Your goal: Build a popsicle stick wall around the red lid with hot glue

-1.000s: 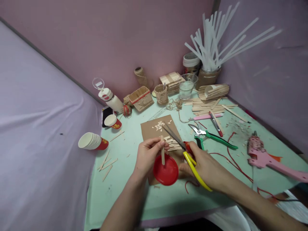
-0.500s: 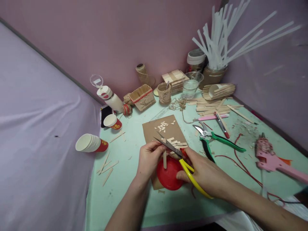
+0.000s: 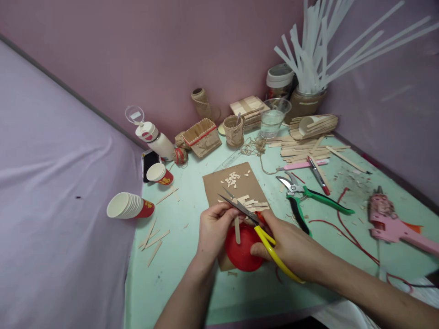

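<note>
My left hand (image 3: 216, 228) pinches a short wooden craft stick (image 3: 237, 230), which hangs down over a round red lid or dish (image 3: 245, 253). In my right hand (image 3: 288, 246) are scissors with yellow handles (image 3: 270, 251). Their dark blades are slightly apart and point up and left, above the left fingertips by the stick's upper end. Beneath lies a brown cardboard piece (image 3: 226, 169), bearing cut stick pieces (image 3: 252, 202) and a small heap of pale chips (image 3: 233, 179). The fingers of the left hand partly hide the stick's upper end.
Green-handled pruning shears (image 3: 318, 199) and a pink glue gun (image 3: 391, 221) lie to the right. Paper cups (image 3: 125, 205) and loose stick pieces (image 3: 154, 242) are on the left. Along the back stand a white bottle (image 3: 157, 139), a small box (image 3: 202, 139) and a clear water cup (image 3: 270, 123).
The view has shifted slightly. The stick's lower end has moved a little to the right and down. Both hands keep their grips, with the scissors still at the stick's upper end.
</note>
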### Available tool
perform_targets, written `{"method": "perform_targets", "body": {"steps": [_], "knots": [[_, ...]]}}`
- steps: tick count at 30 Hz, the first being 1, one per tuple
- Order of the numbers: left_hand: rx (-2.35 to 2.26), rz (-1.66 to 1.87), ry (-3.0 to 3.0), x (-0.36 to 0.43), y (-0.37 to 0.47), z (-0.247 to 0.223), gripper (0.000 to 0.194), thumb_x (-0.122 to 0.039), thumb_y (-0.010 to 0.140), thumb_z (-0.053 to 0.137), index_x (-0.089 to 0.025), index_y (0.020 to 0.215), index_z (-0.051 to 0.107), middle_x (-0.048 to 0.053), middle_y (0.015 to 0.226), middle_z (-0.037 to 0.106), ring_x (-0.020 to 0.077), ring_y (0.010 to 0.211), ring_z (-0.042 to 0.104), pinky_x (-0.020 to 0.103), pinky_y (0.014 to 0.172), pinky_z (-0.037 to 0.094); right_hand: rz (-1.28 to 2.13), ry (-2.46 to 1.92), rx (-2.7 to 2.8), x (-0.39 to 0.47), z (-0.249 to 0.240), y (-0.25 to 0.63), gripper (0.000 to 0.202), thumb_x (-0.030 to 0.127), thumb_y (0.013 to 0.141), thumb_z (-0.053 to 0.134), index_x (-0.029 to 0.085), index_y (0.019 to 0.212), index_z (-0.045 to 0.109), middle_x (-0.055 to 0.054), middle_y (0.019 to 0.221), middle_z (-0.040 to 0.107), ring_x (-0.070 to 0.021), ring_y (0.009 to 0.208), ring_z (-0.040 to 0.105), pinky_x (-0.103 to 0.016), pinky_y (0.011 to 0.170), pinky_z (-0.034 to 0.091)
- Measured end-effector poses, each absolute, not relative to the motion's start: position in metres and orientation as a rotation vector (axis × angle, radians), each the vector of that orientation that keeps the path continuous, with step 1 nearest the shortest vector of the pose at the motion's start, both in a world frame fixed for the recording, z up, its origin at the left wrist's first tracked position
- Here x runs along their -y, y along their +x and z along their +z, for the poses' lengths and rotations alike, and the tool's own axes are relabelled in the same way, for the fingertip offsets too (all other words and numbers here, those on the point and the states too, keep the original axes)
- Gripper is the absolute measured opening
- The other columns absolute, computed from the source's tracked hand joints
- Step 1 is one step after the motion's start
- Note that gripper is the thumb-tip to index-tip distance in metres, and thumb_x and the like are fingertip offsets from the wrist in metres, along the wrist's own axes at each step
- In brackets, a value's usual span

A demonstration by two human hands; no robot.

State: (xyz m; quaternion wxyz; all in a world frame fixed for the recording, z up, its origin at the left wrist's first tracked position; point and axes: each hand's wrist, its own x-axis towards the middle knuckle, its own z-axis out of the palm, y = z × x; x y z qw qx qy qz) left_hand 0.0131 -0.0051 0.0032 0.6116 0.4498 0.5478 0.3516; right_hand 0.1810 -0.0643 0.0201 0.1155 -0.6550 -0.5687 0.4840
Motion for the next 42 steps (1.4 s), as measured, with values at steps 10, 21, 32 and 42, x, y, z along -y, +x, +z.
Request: {"method": "perform_targets", "body": {"steps": [10,21,32,42], "knots": [[-1.184,0.884,0.904,0.007,0.015,0.0,0.014,-0.027,0.07,0.074,-0.014,0.072,0.069,0.002,0.064,0.071,0.0163,0.057,0.068,0.027,0.061,0.056,1.511,-1.908,1.694,0.057,0.029,0.178,0.039,0.043,0.077,0.061,0.022,0.107,0.048,-0.008,0.1,0.067,-0.026,0.084,0.061,-0.028,0.062,0.033],[-1.152,0.906,0.798,0.002,0.013,-0.003,0.019,-0.028,0.067,0.078,-0.013,0.072,0.068,0.003,0.061,0.07,0.0165,0.056,0.068,0.025,0.057,0.055,1.512,-1.851,1.651,0.054,0.014,0.175,0.027,0.045,0.084,0.054,0.022,0.097,0.05,-0.005,0.085,0.067,-0.0228,0.076,0.061,-0.028,0.062,0.034],[-1.187,0.825,0.613,-0.003,0.013,-0.009,0.033,-0.033,0.056,0.087,-0.011,0.073,0.069,0.003,0.059,0.068,0.0143,0.055,0.067,0.02,0.053,0.055,1.657,-1.72,1.51,0.044,0.006,0.175,0.03,0.047,0.083,0.054,0.019,0.092,0.057,-0.005,0.084,0.069,-0.0221,0.076,0.062,-0.03,0.067,0.041],[-1.23,0.711,0.521,-0.007,0.016,-0.011,0.032,-0.027,0.055,0.088,-0.009,0.072,0.068,0.005,0.06,0.068,0.0113,0.054,0.066,0.017,0.056,0.056,1.804,-1.552,1.332,0.044,0.001,0.174,0.029,0.046,0.082,0.056,0.018,0.083,0.063,-0.004,0.076,0.068,-0.0188,0.07,0.06,-0.029,0.067,0.046]]}}
